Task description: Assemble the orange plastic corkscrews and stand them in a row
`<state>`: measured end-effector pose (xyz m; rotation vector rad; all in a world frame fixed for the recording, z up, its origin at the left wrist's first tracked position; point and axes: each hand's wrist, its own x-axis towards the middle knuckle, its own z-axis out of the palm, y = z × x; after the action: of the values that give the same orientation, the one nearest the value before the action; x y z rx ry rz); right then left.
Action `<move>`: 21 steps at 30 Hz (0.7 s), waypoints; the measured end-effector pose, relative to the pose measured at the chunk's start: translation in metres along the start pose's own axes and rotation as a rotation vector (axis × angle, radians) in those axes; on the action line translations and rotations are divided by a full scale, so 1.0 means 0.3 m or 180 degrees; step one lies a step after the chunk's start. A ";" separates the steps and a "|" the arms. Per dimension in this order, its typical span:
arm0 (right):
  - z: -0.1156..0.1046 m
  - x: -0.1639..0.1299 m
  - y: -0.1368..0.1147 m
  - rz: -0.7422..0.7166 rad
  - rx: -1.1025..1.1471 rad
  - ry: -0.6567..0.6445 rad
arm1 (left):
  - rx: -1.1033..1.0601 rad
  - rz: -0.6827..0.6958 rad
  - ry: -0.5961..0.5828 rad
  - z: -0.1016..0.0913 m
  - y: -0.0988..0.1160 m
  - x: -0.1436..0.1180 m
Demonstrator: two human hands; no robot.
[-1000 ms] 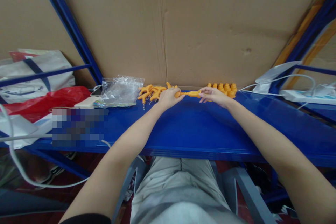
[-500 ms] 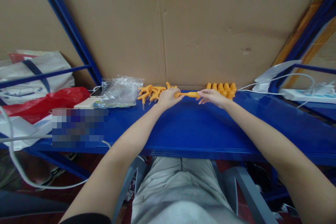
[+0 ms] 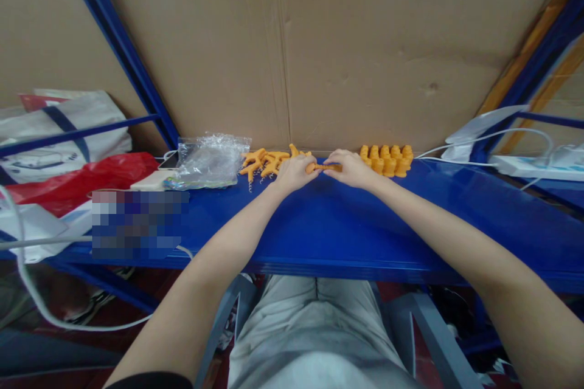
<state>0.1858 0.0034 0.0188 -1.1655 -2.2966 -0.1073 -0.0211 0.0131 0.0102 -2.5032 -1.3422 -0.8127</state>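
My left hand (image 3: 295, 172) is closed round an orange corkscrew (image 3: 311, 168), whose rounded handle end shows at the fingertips. Facing it, my right hand (image 3: 347, 168) wraps an orange sleeve (image 3: 336, 168) in line with the corkscrew, its fingers covering most of the piece. A narrow part spans the small gap between the two hands. Beside my left hand lie several loose orange corkscrews (image 3: 253, 162), some with bare metal spirals. Several matching orange sleeves (image 3: 384, 166) stand upright in two rows to the right of my right hand.
The blue shelf (image 3: 314, 231) backs onto a cardboard wall (image 3: 347, 61). Clear plastic bags (image 3: 212, 160), a red bag (image 3: 132, 170) and a canvas bag (image 3: 104, 115) lie leftward. A white power strip (image 3: 520, 165) with cables sits at the right, near the blue post.
My right hand has moved left, closer to my left hand, and now covers more of the orange sleeve. My left hand keeps its hold on the corkscrew.
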 end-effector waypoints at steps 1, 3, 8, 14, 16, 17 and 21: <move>0.004 0.005 -0.018 0.0012 -0.0207 -0.0100 | 0.0013 -0.0005 -0.0015 -0.001 0.002 -0.001; 0.010 0.014 -0.052 0.0063 -0.0535 -0.0233 | 0.0035 -0.0036 -0.0071 -0.003 0.006 -0.004; 0.019 0.065 -0.070 0.0259 -0.0865 -0.0397 | -0.0040 -0.0144 0.0001 -0.001 0.018 -0.009; -0.007 0.205 0.093 0.1437 -0.0001 -0.0033 | -0.0300 -0.0326 0.0232 -0.001 0.022 -0.016; -0.026 0.238 0.160 0.2002 0.0504 0.0296 | -0.0319 -0.0320 0.0182 0.002 0.018 -0.018; -0.035 0.249 0.190 0.2305 0.0793 0.0463 | -0.0326 -0.0319 0.0148 0.006 0.016 -0.018; -0.052 0.261 0.287 0.2614 0.1207 0.0545 | -0.0378 -0.0308 0.0070 0.023 0.007 -0.016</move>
<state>0.2220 0.1084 0.0569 -1.6929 -1.4544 0.4903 -0.0190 0.0113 0.0020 -2.5257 -1.4584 -0.9642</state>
